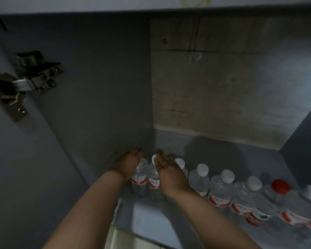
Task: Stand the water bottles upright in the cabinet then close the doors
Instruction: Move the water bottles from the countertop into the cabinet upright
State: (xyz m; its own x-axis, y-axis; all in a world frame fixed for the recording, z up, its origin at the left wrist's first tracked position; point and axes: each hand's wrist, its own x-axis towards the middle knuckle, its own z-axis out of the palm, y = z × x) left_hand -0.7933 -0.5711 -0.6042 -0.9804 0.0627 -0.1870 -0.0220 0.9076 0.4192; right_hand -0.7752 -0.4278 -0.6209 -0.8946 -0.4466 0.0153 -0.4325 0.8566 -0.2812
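A dull metal cabinet hinge (28, 76) is fixed to the grey left side wall (90, 83) of the cabinet, with part of the open door at the far left edge; further right, the person's left hand (128, 165) reaches into the back left corner, its grip loosely spread with straight fingers beside the leftmost clear plastic water bottle with a red and white label (140, 178), though whether the palm touches it I cannot tell; just beside that stands a second white-capped clear bottle (153, 178); the right hand (166, 170) hovers above it, palm turned inward, grip spread and holding nothing; behind is the stained beige back panel (214, 83); to the right, a row of upright white-capped clear water bottles (221, 187) runs along the grey cabinet shelf (223, 151), close together; near the row's right end stands a red-capped clear bottle (278, 191)
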